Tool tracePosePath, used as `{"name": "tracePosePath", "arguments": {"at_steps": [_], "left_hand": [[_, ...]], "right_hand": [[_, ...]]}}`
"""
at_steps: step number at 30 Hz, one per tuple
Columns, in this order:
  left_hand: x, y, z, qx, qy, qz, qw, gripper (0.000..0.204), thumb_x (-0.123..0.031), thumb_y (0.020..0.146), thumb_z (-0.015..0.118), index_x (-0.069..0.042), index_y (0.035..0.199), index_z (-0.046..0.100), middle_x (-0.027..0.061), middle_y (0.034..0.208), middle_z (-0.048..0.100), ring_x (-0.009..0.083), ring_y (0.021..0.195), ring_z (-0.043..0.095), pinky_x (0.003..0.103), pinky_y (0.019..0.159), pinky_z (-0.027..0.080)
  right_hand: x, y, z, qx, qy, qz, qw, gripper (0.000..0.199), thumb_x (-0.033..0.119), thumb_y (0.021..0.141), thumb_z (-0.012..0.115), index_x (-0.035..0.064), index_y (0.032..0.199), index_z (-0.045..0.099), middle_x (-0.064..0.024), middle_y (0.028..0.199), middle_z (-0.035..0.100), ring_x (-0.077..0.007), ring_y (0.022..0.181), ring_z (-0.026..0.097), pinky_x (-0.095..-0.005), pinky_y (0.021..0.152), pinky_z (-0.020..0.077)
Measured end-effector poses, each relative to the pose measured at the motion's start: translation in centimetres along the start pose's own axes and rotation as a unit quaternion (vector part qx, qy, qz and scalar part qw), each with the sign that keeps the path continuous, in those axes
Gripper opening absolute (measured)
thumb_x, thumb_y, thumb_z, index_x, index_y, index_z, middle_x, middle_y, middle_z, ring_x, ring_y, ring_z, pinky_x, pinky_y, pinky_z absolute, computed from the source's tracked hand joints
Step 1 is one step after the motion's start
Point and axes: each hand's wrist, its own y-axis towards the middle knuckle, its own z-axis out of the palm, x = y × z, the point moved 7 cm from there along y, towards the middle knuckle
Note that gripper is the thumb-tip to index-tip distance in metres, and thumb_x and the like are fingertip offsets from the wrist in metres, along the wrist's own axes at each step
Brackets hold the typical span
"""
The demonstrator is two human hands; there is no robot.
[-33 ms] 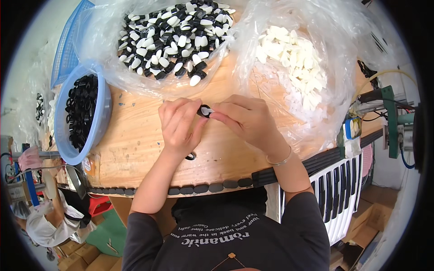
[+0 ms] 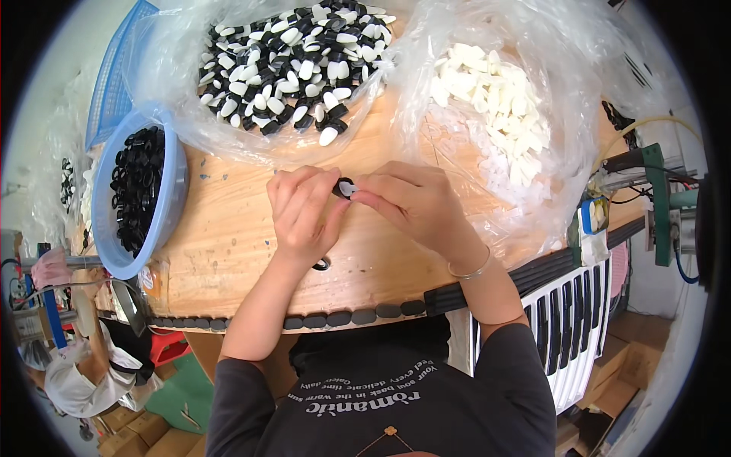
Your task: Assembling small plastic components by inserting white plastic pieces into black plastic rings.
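Above the middle of the wooden table point(image 2: 228, 251), my left hand point(image 2: 303, 209) pinches a small black oval ring point(image 2: 336, 188) between thumb and fingers. My right hand point(image 2: 411, 202) comes in from the other side, its thumb and forefinger closed on a small pale white piece point(image 2: 347, 187). The white piece lies across the ring's opening; how deep it sits is too small to tell. Next to my left wrist, another small dark ring-shaped part point(image 2: 327, 263) lies on the table, partly hidden by the wrist.
A blue basin point(image 2: 177, 183) of black parts stands left. Behind my hands, clear plastic holds a heap of black and white parts point(image 2: 293, 68); another plastic bag holds pale pieces point(image 2: 495, 91) at right. Dark pads line the table's front edge point(image 2: 343, 318). Green-framed equipment point(image 2: 656, 206) stands right.
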Motion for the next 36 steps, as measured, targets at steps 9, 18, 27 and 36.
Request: {"name": "tracePosePath", "arguments": {"at_steps": [9, 18, 27, 36], "left_hand": [[0.6, -0.4, -0.4, -0.038, -0.061, -0.04, 0.997, 0.043, -0.002, 0.06, 0.076, 0.003, 0.101, 0.064, 0.0104, 0.089, 0.066, 0.0276, 0.086, 0.059, 0.036, 0.078, 0.04], [-0.1, -0.1, -0.5, -0.029, -0.054, -0.014, 0.998, 0.045, -0.002, 0.06, 0.078, 0.002, 0.102, 0.064, 0.0101, 0.091, 0.067, 0.0264, 0.086, 0.059, 0.036, 0.078, 0.04], [-0.1, -0.3, -0.4, -0.049, -0.048, 0.023, 0.997, 0.049, -0.004, 0.06, 0.078, 0.002, 0.107, 0.065, 0.0123, 0.096, 0.068, 0.027, 0.085, 0.06, 0.036, 0.077, 0.039], [-1.0, 0.2, 0.0, -0.015, -0.061, 0.048, 0.997, 0.045, 0.001, 0.063, 0.074, 0.008, 0.106, 0.063, 0.0171, 0.093, 0.068, 0.03, 0.084, 0.061, 0.038, 0.072, 0.045]], "right_hand": [[-0.4, 0.0, 1.0, -0.049, 0.147, 0.091, 0.984, 0.014, 0.007, 0.075, 0.076, 0.003, 0.083, 0.065, -0.0043, 0.073, 0.06, -0.0125, 0.06, 0.056, -0.0249, 0.054, 0.045], [-1.2, -0.1, 1.6, -0.042, 0.163, 0.113, 0.979, 0.008, 0.001, 0.081, 0.069, -0.0009, 0.086, 0.062, -0.0041, 0.083, 0.06, -0.0103, 0.073, 0.057, -0.0218, 0.065, 0.047], [-3.2, -1.3, 4.4, 0.086, 0.437, 0.279, 0.851, 0.022, -0.003, 0.087, 0.061, -0.0074, 0.108, 0.061, -0.0113, 0.101, 0.066, -0.0115, 0.09, 0.063, -0.0249, 0.08, 0.0517], [-3.8, -1.9, 5.5, 0.052, 0.446, 0.31, 0.838, 0.007, -0.005, 0.086, 0.06, -0.0047, 0.093, 0.06, -0.0084, 0.09, 0.066, -0.0096, 0.085, 0.063, -0.0231, 0.077, 0.0515]]}}
